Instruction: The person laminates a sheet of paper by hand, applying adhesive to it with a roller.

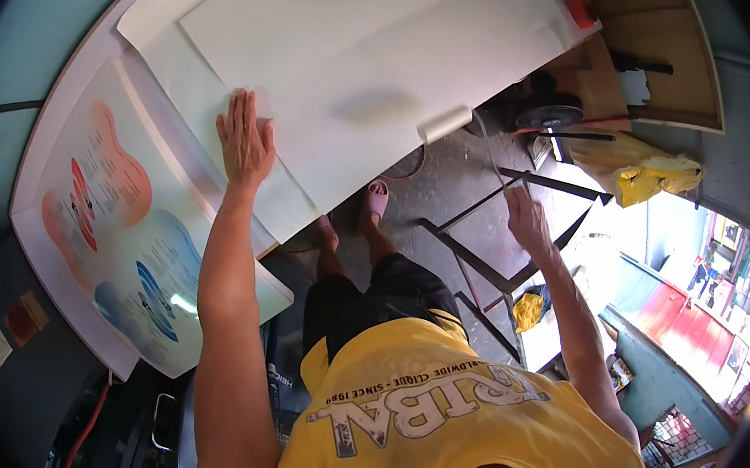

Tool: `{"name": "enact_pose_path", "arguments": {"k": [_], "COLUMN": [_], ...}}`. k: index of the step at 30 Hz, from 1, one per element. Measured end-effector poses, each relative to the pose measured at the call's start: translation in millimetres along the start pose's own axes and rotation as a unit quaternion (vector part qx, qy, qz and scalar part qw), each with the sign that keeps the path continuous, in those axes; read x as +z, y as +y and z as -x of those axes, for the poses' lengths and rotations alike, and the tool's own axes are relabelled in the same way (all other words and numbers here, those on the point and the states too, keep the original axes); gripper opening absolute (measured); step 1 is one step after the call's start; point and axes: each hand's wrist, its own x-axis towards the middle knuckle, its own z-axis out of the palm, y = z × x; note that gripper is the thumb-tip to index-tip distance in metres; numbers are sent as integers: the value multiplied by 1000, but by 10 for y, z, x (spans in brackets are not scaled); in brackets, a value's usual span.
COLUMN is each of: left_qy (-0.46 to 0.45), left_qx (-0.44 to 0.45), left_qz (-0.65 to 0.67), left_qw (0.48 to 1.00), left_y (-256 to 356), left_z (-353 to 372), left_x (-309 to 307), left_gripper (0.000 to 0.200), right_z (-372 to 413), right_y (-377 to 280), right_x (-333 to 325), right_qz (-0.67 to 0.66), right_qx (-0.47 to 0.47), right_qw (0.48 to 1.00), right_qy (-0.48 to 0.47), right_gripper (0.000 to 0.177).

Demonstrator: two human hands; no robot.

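My left hand [246, 145] lies flat, fingers stretched out, on a large white sheet [311, 56] spread over the table. Under that sheet, a second white sheet [163, 47] shows along the left side. Past the table's near edge, in the air, is my right hand [528, 217], its fingers bent together. A thin pale strip [492, 151] curves from near the sheet's curled end [446, 124] down to those fingers; the exact grip is small and hard to see. Left of my left hand lies a printed sheet [124, 219] with orange and blue shapes.
Dark metal frames [472, 260] stand on the floor below my right hand. A yellow bag [656, 175] hangs at the right, near a black round weight plate [549, 112]. An orange-red object [580, 8] sits at the table's far corner. My feet stand beside the table.
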Motion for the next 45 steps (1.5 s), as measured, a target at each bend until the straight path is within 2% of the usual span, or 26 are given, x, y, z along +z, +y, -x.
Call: {"name": "enact_pose_path", "arguments": {"k": [1, 4, 8, 10, 16, 18, 21, 23, 24, 26, 28, 33, 35, 38, 40, 43, 45], "left_qy": [6, 5, 9, 13, 24, 34, 40, 31, 34, 40, 47, 46, 31, -14, -46, 26, 34], "left_qx": [5, 3, -11, -19, -25, -22, -24, -22, -18, -13, -6, -7, 0, 8, 13, 70, 72], "left_qz": [8, 19, 28, 44, 60, 64, 72, 48, 45, 40, 36, 33, 60, 114, 124, 93, 79], "left_qw": [1000, 1000, 1000, 999, 998, 997, 996, 998, 998, 998, 998, 998, 998, 993, 991, 993, 994], "left_y": [12, 12, -50, -53, -36, -44, -33, -43, -48, -64, -69, -98, -137, -288, -346, -641, -665], "left_z": [-10, -6, -8, 1, -9, -7, -7, 0, 5, 6, 1, 5, -63, -213, -344, -375, -337], "left_x": [-14, 2, 56, 69, 52, 62, 53, 59, 65, 82, 92, 112, 87, -102, -303, -59, -32], "left_gripper": [64, 62, 58, 57, 56, 57, 56, 57, 57, 57, 56, 54, 54, 53, 51, 50, 45], "right_z": [-173, -748, -1391, -1513, -1627, -1640, -1457, -1161, -954, -501, -133, 446, 529, 225, -143, -685, -961], "right_y": [-197, -392, -1022, -1273, -1388, -1449, -1389, -1074, -668, -465, -405, -191, -261, -583, -1039, -1454, -1894], "right_x": [-22, 252, 561, 624, 837, 860, 801, 851, 1021, 887, 677, 342, 250, 161, 217, 610, 785], "right_qz": [-5, 0, -6, -19, 38, 55, 82, 110, 135, 162, 107, 178, 146, 94, 64, 119, 83], "right_qx": [43, -27, -52, -63, -68, -34, -26, -43, -119, -106, -49, 5, 8, -22, -53, -195, -96], "right_qw": [999, 999, 999, 998, 997, 997, 994, 991, 983, 980, 991, 974, 983, 993, 996, 973, 990], "right_qy": [-18, 18, 7, -4, 11, -41, -73, -69, -25, -49, -72, -139, -112, -62, -26, -12, -57], "right_gripper": [9, 11, 15, 19, 25, 27, 28, 28, 24, 18, 15, 16, 16, 15, 15, 19, 21]}}
